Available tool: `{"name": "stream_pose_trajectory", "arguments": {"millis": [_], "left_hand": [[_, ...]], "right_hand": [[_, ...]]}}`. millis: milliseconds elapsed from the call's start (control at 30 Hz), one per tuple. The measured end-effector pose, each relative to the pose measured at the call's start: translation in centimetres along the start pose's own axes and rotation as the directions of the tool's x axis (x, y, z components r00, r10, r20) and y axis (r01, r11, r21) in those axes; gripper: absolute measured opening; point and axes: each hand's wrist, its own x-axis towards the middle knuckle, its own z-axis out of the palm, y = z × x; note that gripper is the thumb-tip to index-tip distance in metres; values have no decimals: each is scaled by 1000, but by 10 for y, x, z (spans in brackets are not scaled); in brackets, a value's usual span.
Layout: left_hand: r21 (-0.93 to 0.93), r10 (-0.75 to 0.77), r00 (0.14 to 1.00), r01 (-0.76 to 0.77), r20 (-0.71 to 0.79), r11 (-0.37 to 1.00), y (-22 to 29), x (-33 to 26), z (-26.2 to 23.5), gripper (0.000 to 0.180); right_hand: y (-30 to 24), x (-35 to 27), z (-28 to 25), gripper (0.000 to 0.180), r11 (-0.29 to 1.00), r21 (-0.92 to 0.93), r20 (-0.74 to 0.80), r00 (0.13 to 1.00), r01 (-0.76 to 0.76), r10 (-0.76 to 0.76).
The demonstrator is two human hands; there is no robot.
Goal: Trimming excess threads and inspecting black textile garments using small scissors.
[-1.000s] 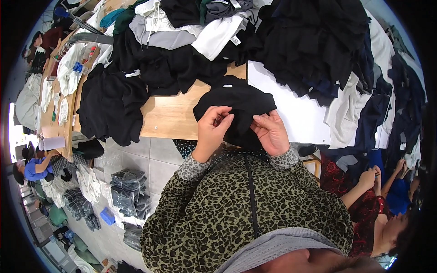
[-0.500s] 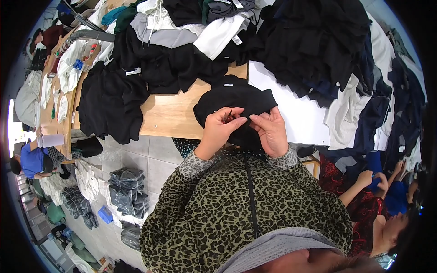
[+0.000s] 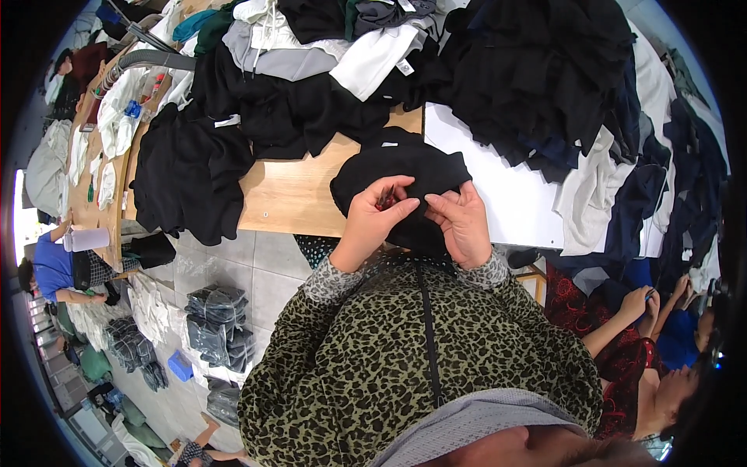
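A black garment [image 3: 401, 165] lies bunched at the table's front edge, right before me, with a small white label near its far side. My left hand [image 3: 373, 216] is closed around a small dark-and-red tool, which looks like thread snips [image 3: 386, 199]. Its thumb and index finger stand apart at the cloth. With thumb and fingers, my right hand [image 3: 461, 219] pinches the garment's right part. Both thumb tips come close together over the black fabric. Most of the tool is hidden inside my left palm.
Black garments pile up at left [image 3: 191, 175] and far right [image 3: 537, 70]. White and grey clothes [image 3: 284, 54] lie at the back. A co-worker's hands [image 3: 642, 305] work at right; another person [image 3: 53, 268] is far left. Wrapped bundles [image 3: 218, 327] stand on the floor.
My left index finger has lifted away from its thumb, showing more of the red tool. My right hand has barely moved. Another person has come into view at the lower left.
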Motion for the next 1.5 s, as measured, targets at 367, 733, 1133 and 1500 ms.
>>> {"name": "stream_pose_trajectory", "arguments": {"millis": [367, 733, 1133, 1500], "left_hand": [[203, 174, 985, -167, -19, 965, 3, 1, 2, 20], [158, 182, 982, -173, -47, 972, -1, -1, -1, 11], [-77, 74, 991, -83, -109, 994, 1, 0, 10, 12], [96, 179, 984, -179, 10, 979, 3, 3, 3, 16]], "right_hand": [[-3, 0, 6, 44, 991, -124, 24, 999, 51, -48], [1, 1, 9, 45, 988, -111, 54, 993, 110, -104], [7, -1, 12, 47, 989, -26, 59, 988, 148, -146], [5, -1, 8, 48, 996, 66, 83, 995, 59, -64]]}}
